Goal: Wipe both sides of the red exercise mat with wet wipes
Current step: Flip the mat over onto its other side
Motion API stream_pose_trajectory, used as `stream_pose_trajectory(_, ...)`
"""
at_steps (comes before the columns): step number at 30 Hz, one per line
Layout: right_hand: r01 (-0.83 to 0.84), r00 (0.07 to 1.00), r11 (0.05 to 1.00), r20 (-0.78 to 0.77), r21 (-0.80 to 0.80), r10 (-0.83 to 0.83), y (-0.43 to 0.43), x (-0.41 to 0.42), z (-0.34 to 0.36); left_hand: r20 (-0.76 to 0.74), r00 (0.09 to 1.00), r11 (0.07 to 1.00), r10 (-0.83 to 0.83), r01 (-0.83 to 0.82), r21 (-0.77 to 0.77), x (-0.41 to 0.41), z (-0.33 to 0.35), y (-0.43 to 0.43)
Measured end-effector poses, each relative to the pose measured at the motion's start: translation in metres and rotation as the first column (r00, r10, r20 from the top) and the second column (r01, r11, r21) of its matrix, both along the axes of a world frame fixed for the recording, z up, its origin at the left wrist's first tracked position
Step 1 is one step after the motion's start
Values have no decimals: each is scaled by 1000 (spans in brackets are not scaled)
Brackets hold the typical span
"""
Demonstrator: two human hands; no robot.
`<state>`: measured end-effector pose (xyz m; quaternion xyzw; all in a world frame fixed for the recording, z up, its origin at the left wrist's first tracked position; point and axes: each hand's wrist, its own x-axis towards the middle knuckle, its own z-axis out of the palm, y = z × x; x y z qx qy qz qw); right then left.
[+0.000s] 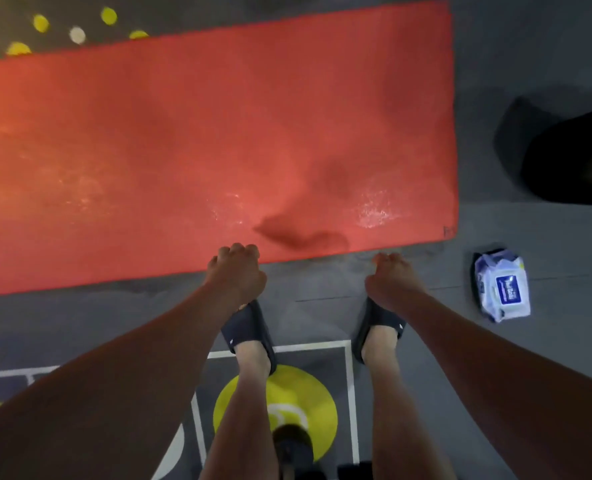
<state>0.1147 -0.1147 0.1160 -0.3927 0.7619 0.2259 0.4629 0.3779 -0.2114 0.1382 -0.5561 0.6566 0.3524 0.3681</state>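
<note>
- Red exercise mat (pixel 218 150): its near edge sits at frame centre, where the left hand (pixel 237 268) curls over it, gripping.
- Right hand (pixel 391 277): fingers curled at that edge; grasp unclear.
- Wet wipes pack (pixel 502 285): on the grey floor (pixel 322 289), right of frame.
- The mat lies flat across the upper frame, with glistening wet patches.

Nothing legible. The white soft pack of wet wipes (pixel 502 285) has a blue label with white print, too blurred to read. The red foam exercise mat (pixel 218 133) has a small dark mark at its near right corner, illegible, and the black slide sandals (pixel 248 327) each show a tiny white logo, brand unclear.
</note>
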Motion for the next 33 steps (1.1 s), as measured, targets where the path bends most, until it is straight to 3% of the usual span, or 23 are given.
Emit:
stream_pose_trajectory(6, 390, 917, 919, 56, 62, -394, 39, -7, -17, 1, 994, 991, -113, 113, 71, -31, -22, 41)
stream_pose_trajectory(14, 776, 631, 631, 63, -19, -773, 84, -47, 1, -104, 948, 954, -299, 296, -41, -76, -8, 61)
stream_pose_trajectory(17, 946, 319, 323, 150, 7, -936, 92, -54, -21, -100, 949, 953, -299, 293, -69, -79, -36, 61)
stream_pose_trajectory(20, 997, 16, 34, 264, 65, -964, 84, -60, -56, -86, 966, 965, -245, 234, -114, -77, -82, 62)
stream_pose_trajectory(26, 930, -363, -352, 414, 106, -835, 55, -85, -148, -126, 969, 968, -212, 191, -160, -85, -185, 82)
stream_pose_trajectory(28, 920, -391, -362, 415, 151, -821, 40, -89, -168, -156, 962, 959, -224, 189, -211, -92, -205, 84)
stream_pose_trajectory(33, 943, -333, -315, 299, 109, -894, 26, -90, -203, -141, 970, 962, -197, 164, -217, -98, -225, 83)
